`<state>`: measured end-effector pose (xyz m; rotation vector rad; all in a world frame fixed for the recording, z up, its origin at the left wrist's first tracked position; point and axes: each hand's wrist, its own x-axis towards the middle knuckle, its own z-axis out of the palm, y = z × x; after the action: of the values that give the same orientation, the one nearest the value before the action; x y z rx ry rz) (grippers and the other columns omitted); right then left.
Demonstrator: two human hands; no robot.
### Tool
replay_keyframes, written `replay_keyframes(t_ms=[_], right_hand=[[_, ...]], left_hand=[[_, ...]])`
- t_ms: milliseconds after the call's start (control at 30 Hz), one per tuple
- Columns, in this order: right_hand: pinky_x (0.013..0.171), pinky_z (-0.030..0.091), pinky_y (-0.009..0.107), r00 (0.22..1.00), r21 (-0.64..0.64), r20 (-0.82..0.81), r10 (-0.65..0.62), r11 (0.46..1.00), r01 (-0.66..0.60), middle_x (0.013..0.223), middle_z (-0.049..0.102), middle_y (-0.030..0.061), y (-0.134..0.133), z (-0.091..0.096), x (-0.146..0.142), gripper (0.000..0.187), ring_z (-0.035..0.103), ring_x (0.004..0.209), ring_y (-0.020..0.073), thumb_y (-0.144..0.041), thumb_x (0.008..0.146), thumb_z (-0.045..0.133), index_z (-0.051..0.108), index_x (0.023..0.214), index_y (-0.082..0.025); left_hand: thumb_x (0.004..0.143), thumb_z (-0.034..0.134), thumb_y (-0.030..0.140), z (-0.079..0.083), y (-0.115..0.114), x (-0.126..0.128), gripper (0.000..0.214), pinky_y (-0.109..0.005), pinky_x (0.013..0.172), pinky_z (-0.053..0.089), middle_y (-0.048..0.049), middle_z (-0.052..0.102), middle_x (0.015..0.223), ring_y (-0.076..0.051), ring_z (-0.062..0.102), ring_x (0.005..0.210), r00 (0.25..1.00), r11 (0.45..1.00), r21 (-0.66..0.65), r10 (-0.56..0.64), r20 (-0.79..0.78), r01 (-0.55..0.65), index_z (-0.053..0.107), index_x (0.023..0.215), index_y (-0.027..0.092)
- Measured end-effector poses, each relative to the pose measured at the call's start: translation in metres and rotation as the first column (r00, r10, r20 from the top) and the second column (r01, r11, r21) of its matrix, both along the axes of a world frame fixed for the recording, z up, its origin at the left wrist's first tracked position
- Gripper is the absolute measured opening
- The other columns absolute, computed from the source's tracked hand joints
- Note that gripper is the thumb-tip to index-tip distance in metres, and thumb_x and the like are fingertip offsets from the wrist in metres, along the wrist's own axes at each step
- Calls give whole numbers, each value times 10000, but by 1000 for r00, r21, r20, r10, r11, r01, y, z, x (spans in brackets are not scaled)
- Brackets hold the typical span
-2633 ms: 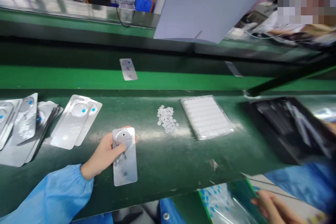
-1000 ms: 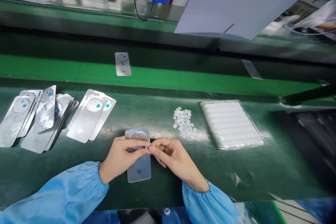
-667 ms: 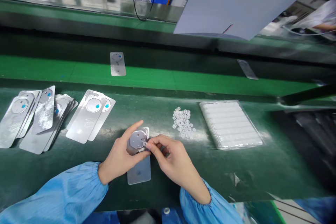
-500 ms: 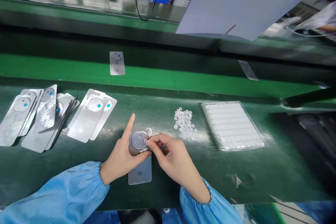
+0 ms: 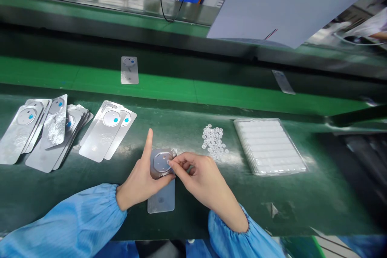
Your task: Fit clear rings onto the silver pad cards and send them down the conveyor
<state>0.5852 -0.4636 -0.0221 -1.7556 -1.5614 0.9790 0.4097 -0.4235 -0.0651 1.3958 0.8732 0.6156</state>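
My left hand (image 5: 142, 181) grips the top end of a silver card (image 5: 161, 201), thumb curled against its raised octagonal dome (image 5: 162, 162), forefinger sticking straight up and free. The card lies on the dark green bench (image 5: 272, 205) right in front of me, its lower end flat. My right hand (image 5: 199, 179) meets the dome's right edge, thumb and forefinger pinched narrow; whether anything small sits between them I cannot tell. Near my right hand, farther out, lies a heap of small clear rings (image 5: 214, 142), beside it a clear tray (image 5: 269, 145). Fanned spare cards (image 5: 102, 137) lie to my left.
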Motion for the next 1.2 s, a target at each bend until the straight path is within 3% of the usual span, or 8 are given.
replay_keyframes(t_ms=[367,500,600,700,800,967,1067,1200], right_hand=[[558,492,262,999,-88,-6,-40,995,40,689,725,4,11,4,7,201,682,590,171,-345,863,741,632,758,-213],[523,512,256,952,-93,-266,-150,987,129,696,692,-1,13,-19,12,410,679,598,175,-535,790,806,551,852,-220],[540,552,270,876,-143,-467,-123,988,63,661,669,15,6,-36,13,491,665,589,171,-685,873,651,601,875,-197],[543,548,262,856,-202,-517,-28,975,-91,652,635,8,-8,-44,8,501,619,568,148,-680,886,646,615,805,-187],[465,450,218,878,-259,-474,71,941,-217,555,521,-42,-18,-43,4,463,496,468,102,-588,906,685,566,701,-191],[407,397,207,884,-147,-464,64,978,-147,534,581,-14,27,-24,19,487,505,415,104,-624,904,678,644,748,-164],[425,475,213,841,-19,-530,-110,993,118,607,648,26,87,-10,28,480,575,476,126,-617,818,781,676,780,-150],[550,613,265,723,-99,-659,-207,977,190,973,743,137,124,-10,14,491,730,766,197,-640,868,714,677,934,-155]], left_hand=[[880,776,296,-8,-1,-3,1172,-300,745,572,12,678,887,-158,637,734,987,996,-85,36,155,-23,-116,1640,302],[881,781,368,-7,6,0,975,-228,645,521,16,669,822,-130,606,683,970,967,-230,158,186,-113,189,1644,236],[833,819,406,-6,13,4,524,-240,653,522,-42,702,791,-159,633,713,969,952,-278,182,169,-130,692,1240,100],[826,819,431,-6,15,4,348,-256,678,532,-89,738,802,-180,663,730,958,931,-354,178,224,-90,759,871,91],[839,805,429,-4,17,1,349,-256,708,544,-105,764,865,-184,690,761,946,918,-384,204,253,-95,757,924,94],[852,791,392,12,63,-23,772,-343,941,578,-166,727,1244,-253,720,1098,981,987,9,158,116,-160,450,1497,138],[982,616,321,25,123,-43,532,-338,1025,543,-153,698,1314,-231,686,1195,914,862,466,334,-231,-197,478,1470,159],[993,554,212,33,206,-52,539,-503,1121,446,-234,632,1382,-349,589,1316,722,743,641,551,-419,-195,433,1504,90]])
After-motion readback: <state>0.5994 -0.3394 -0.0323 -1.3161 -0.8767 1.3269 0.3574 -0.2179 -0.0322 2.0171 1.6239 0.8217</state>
